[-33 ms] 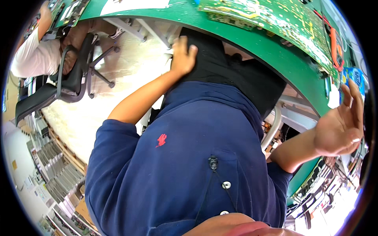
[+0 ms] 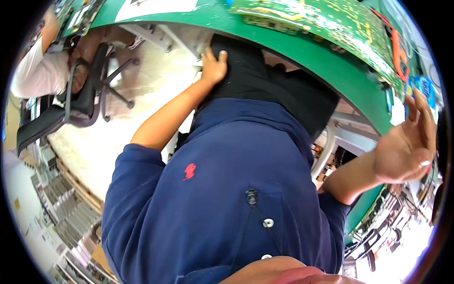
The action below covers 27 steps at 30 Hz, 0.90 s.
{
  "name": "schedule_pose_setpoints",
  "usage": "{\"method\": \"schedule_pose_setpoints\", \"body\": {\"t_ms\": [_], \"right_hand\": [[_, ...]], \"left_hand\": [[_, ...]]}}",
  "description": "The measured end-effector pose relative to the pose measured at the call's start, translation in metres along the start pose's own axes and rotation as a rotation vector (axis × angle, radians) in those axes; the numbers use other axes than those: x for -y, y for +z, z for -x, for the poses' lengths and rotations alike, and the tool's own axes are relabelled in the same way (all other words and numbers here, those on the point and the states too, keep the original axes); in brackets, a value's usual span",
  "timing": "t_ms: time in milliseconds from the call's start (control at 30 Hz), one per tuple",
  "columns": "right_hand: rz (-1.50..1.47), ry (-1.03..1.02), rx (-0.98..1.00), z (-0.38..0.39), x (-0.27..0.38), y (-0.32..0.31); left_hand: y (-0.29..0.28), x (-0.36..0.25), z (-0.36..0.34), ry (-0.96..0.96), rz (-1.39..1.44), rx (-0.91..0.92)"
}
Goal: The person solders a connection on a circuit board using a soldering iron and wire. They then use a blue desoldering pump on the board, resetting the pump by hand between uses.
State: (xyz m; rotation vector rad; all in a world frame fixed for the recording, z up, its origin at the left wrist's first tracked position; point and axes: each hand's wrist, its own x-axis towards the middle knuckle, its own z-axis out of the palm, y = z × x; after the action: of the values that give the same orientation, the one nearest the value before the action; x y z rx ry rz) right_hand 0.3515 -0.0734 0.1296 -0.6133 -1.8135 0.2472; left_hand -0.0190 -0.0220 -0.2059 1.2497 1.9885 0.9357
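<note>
Looking down, I see my own navy polo shirt and black trousers. My left hand lies flat on the left trouser leg, just under the edge of the green table, and holds nothing. My right hand is raised beside the table's right end, palm open and fingers apart, with nothing in it. A large green circuit board lies on the table above my lap.
An orange tool and a blue item sit on the table's right part. A person in a white shirt sits at upper left by a black office chair. Racks of parts line the left floor.
</note>
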Motion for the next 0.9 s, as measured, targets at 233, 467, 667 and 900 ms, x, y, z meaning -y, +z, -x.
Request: {"method": "schedule_pose_setpoints", "body": {"t_ms": [233,467,667,900], "right_hand": [[-0.019,-0.083,-0.076,-0.001,0.003,-0.004],[-0.202,-0.363,-0.025,-0.008,-0.007,0.000],[0.199,-0.026,-0.096,-0.006,0.024,0.003],[0.101,-0.041,-0.218,0.004,0.009,0.008]], "left_hand": [[-0.015,-0.108,0.037,0.612,-0.292,0.231],[0.010,-0.005,-0.047,0.058,-0.119,0.060],[-0.018,-0.104,0.025,0.890,-0.304,0.049],[-0.026,-0.070,0.025,0.325,-0.416,0.302]]}}
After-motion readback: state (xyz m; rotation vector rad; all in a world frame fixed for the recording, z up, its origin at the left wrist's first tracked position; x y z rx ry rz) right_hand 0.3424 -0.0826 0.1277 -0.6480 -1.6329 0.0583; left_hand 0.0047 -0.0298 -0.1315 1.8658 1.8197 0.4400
